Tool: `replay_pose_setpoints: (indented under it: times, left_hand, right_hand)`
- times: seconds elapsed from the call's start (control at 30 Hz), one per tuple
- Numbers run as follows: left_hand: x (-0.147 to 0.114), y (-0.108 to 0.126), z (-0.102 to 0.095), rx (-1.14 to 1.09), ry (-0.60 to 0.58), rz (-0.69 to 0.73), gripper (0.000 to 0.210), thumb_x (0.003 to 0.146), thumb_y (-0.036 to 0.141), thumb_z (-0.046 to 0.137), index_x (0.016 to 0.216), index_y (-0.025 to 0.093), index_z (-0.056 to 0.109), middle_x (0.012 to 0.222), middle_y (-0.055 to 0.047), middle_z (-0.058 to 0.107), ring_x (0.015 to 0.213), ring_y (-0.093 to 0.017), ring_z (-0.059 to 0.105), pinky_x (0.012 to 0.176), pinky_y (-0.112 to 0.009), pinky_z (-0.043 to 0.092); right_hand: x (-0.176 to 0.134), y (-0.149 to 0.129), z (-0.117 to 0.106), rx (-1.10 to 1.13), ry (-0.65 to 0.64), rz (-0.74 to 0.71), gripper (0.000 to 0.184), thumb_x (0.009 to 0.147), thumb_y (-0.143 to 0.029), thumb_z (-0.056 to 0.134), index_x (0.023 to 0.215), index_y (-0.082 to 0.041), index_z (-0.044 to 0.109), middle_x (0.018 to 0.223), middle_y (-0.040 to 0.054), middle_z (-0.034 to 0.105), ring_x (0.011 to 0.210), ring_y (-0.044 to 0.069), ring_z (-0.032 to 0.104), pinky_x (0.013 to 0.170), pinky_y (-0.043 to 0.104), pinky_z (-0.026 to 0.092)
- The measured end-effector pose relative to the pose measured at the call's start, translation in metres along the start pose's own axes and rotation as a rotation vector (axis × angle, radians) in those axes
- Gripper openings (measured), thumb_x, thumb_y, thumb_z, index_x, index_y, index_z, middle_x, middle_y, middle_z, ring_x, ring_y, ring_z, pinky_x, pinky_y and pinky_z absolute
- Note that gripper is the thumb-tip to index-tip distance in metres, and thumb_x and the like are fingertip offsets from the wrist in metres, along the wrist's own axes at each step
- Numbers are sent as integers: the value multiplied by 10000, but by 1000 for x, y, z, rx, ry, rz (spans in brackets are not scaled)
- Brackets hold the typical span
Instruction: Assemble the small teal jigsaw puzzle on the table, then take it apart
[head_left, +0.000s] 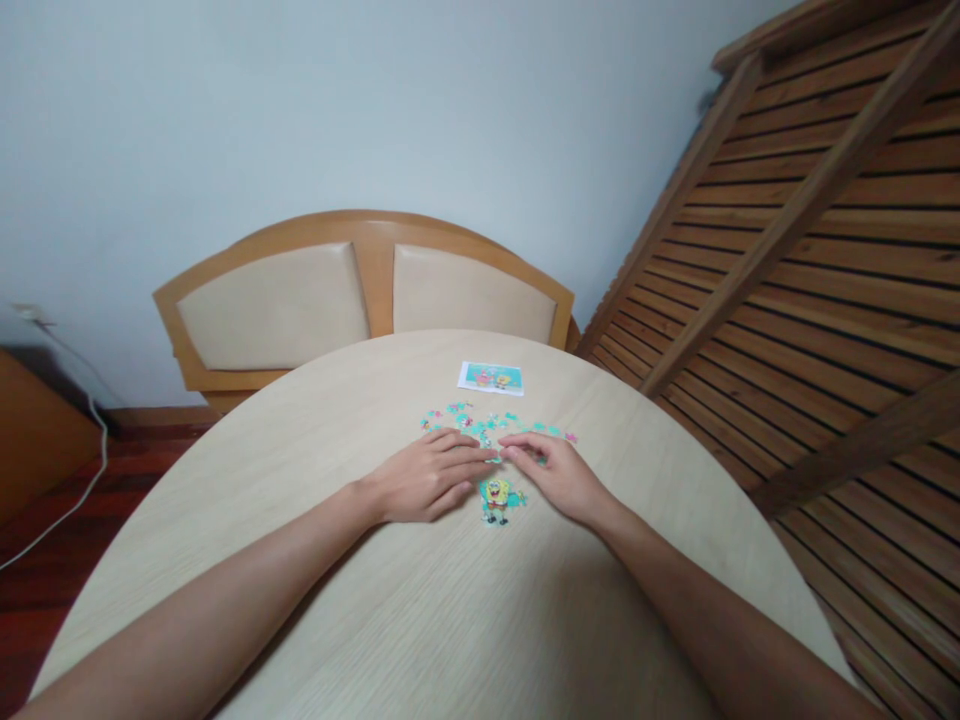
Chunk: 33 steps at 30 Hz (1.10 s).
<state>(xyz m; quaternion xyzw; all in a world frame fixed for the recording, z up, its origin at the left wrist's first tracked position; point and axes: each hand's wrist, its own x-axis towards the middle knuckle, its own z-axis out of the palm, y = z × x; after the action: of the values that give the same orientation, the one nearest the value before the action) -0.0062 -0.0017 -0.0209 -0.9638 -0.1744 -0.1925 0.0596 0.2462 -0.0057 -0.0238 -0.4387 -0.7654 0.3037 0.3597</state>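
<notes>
My left hand [435,475] lies flat on the table with its fingers stretched out, the tips among loose jigsaw puzzle pieces [469,420]. Facing it, my right hand [559,475] has thumb and index finger brought together in a pinch. Whatever is between those fingertips is too small to make out. Just below the hands is a joined part of the puzzle [496,500], showing a yellow square cartoon figure with some turquoise around it. Several turquoise and pink pieces are scattered beyond my fingers.
A small picture card [491,378] with cartoon figures lies farther back on the round wooden table [360,620]. Behind the table stands a padded wooden headboard [375,270] against the wall. Slatted wood [810,230] leans at the right. A white cable [101,460] hangs at the left.
</notes>
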Motion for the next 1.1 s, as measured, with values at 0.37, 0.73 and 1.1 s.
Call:
replay_pose_setpoints:
  times: [0.37, 0.73, 1.1]
  left_hand:
    - [1, 7, 3, 57, -51, 48, 483, 986, 296, 424, 1454, 180, 457, 1494, -87, 517, 1380, -275, 453, 1189, -478, 287]
    - [4, 13, -1, -218, -14, 77, 361, 993, 298, 453, 1318, 210, 583, 1295, -117, 651, 1199, -246, 598, 1052, -430, 460]
    - [1, 15, -2, -313, -97, 58, 380, 955, 342, 528, 1311, 241, 613, 1303, -102, 643, 1147, -252, 638, 1029, -419, 496]
  right_hand:
    - [-4, 2, 4, 424, -200, 170, 447, 761, -446, 784, 1095, -155, 724, 1037, 100, 747, 953, 225, 703, 907, 384, 550]
    - [-3, 10, -11, 196, -102, 179, 311, 805, -407, 711, 958, -137, 732, 876, 82, 747, 809, 202, 686, 789, 336, 531]
    - [-6, 8, -16, 10, -194, 161, 286, 827, -340, 657, 997, -153, 792, 794, 45, 766, 735, 197, 681, 670, 298, 509]
